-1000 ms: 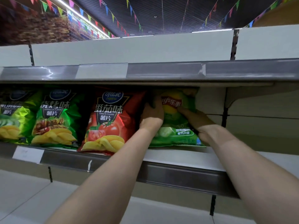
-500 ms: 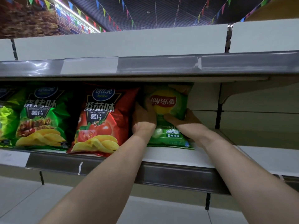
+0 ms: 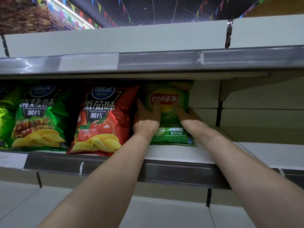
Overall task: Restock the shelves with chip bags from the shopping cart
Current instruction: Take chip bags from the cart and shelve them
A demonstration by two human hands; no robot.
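A green Lay's chip bag [image 3: 169, 129] stands upright on the white shelf [image 3: 177, 155], right of a red tomato chip bag [image 3: 100, 119]. My left hand [image 3: 146, 119] grips the green bag's left edge, thumb across its front. My right hand [image 3: 187, 115] holds its right edge, thumb on the front near the logo. Both arms reach in from below. The shopping cart is out of view.
A green barbecue chip bag [image 3: 37, 117] and another green bag [image 3: 4, 122] stand further left. The upper shelf's grey rail [image 3: 164, 59] hangs just above the bags. Bare shelf [image 3: 271, 152] lies to the right, past a bracket [image 3: 219, 112]. A lower shelf [image 3: 148, 211] sits beneath.
Both hands slid from higher on the green bag to its middle sides, uncovering the logo. The bag now stands straighter and deeper on the shelf.
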